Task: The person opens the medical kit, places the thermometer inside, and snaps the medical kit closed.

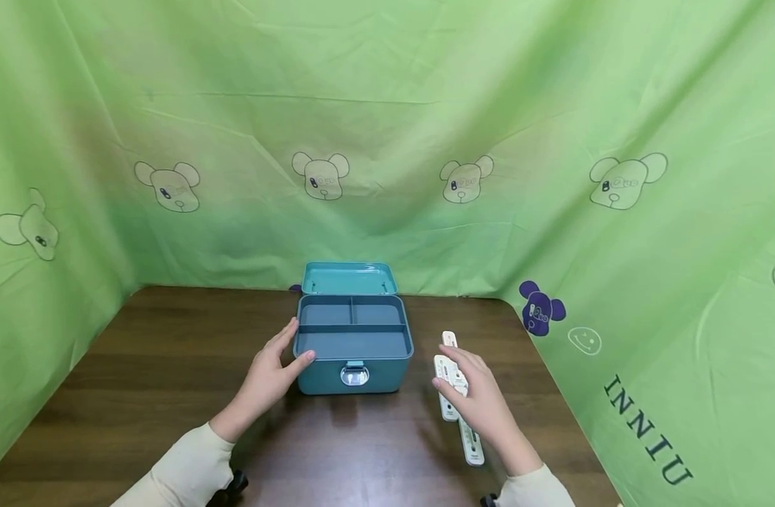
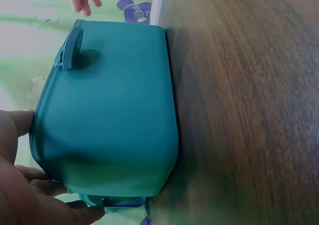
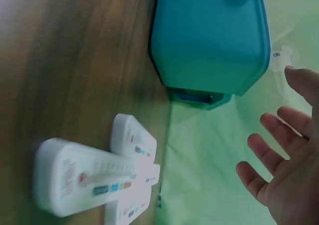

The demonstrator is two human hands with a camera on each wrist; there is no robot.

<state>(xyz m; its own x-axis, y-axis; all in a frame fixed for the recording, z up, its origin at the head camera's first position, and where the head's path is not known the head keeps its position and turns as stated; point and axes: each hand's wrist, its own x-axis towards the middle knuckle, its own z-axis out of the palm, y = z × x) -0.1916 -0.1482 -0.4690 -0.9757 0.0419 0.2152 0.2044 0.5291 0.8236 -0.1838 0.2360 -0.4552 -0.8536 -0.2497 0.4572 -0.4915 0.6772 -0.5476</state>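
Note:
A teal plastic storage box (image 1: 352, 377) stands on the table with its lid (image 1: 350, 278) raised at the back. Inside its top, a tray (image 1: 355, 343) is divided into three compartments, and all three are bare. My left hand (image 1: 269, 372) rests at the box's left front corner, thumb on the front rim and fingers along the side. To the right of the box lie several white, flat thermometers (image 1: 471, 445), partly overlapping. Above them hovers my right hand (image 1: 479, 394), fingers spread and holding nothing; it hides part of the thermometers in the head view.
The brown wooden table (image 1: 191, 359) ends at a green cloth (image 1: 387, 232) with printed bear heads, which hangs behind and on both sides. A clear latch (image 1: 355, 375) sits on the box's front wall.

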